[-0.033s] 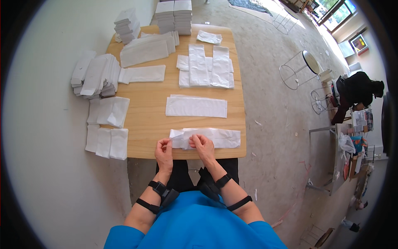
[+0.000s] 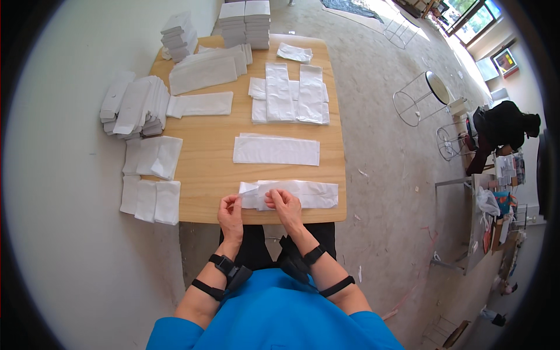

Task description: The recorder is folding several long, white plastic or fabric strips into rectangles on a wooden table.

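Observation:
Along the table's near edge lie long, thin white paper-like sheets [image 2: 315, 193], stacked or folded in layers. At their left end my left hand [image 2: 231, 213] is closed in a pinch on a corner of the top sheet, which lifts slightly there. My right hand [image 2: 284, 208] rests over the left half of the same sheets, fingers curled and pressed together; whatever is between its fingertips is too small to make out. Just beyond lies another flat white strip pile [image 2: 276, 150], touched by neither hand.
White folded bundles [image 2: 157, 201] line the table's left edge beside stacked white pieces [image 2: 140, 105]. Further back are crossed white bundles [image 2: 289, 96] and tall white stacks [image 2: 245, 23]. A wall [image 2: 70, 175] borders the left. Rightward stand a stool [image 2: 436, 87] and a bent-over person [image 2: 501, 128].

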